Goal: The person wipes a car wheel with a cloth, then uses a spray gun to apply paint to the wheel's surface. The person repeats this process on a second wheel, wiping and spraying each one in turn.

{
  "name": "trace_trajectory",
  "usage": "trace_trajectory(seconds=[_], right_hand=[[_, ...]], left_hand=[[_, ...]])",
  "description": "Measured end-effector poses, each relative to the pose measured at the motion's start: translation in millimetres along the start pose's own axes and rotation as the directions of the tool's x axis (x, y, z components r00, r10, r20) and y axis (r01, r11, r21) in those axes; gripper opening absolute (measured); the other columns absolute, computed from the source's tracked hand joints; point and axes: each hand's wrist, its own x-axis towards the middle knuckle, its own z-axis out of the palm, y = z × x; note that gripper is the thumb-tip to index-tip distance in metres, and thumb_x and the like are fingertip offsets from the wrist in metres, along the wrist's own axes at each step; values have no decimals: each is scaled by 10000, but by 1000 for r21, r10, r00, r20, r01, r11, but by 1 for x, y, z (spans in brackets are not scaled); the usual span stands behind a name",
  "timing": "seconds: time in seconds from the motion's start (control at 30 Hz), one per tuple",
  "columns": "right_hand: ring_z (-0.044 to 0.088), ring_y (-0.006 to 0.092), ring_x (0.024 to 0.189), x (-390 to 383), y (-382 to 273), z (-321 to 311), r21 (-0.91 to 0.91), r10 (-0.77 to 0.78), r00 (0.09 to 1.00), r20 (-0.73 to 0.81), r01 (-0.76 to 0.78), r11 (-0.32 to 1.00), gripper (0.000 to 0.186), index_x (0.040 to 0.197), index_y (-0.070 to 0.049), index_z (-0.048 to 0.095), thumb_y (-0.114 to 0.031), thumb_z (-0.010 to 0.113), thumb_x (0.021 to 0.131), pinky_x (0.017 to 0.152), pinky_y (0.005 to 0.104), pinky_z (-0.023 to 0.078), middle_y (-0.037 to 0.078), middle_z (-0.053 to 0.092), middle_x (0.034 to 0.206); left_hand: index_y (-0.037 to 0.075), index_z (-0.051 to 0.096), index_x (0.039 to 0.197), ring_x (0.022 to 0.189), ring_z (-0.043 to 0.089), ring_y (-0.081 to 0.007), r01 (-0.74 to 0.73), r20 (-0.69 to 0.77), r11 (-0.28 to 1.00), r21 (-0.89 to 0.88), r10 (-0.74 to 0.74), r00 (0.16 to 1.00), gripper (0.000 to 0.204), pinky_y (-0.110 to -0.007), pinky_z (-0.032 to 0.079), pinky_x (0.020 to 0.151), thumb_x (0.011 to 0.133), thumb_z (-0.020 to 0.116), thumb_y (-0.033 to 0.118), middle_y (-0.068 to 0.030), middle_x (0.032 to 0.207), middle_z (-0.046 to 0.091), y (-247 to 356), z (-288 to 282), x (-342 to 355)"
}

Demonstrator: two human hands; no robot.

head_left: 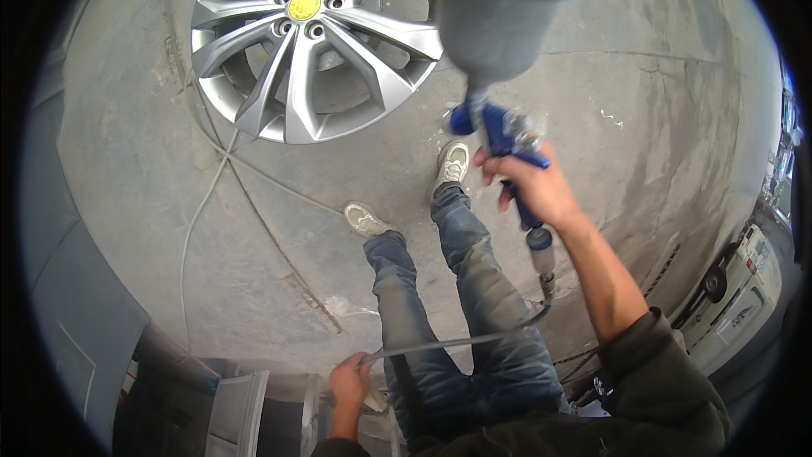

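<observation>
My right hand (537,186) is wrapped round the handle of a blue spray gun (499,131), whose big grey paint cup (499,21) stands on top, slightly blurred. From the base of the handle a grey air hose (474,340) loops down and across my legs. Its other stretch runs into my left hand (349,381), which is closed around it at the lower middle. A silver alloy wheel rim (304,97) with split spokes and a yellow centre cap (304,5) is at the upper left. The gun's cup overlaps the wheel's right edge in view.
A thin hose (199,211) trails over the concrete floor (592,118) left of my feet. A light metal frame or stand (237,410) is at the lower left, near a grey panel (80,330). At the far right is a white vehicle (736,305).
</observation>
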Motion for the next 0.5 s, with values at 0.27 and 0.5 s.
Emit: trace_trajectory(seconds=[0.27,0.5], right_hand=[[636,127,812,17,-52,-98,-134,-244,933,-264,215,967,225,1035,32,674,-86,594,861,506,267,504,76,685,955],[651,139,865,9,-49,-111,-37,-279,892,-355,284,958,257,1092,36,672,-76,606,871,534,290,558,82,694,1035]], left_hand=[[100,724,951,780,662,-412,-19,87,999,28,16,996,305,-488,513,674,899,702,399,-184,805,689,88,21,22],[126,737,938,757,665,-417,60,69,995,80,-66,995,338,-506,511,676,892,686,457,-180,769,691,90,25,22]])
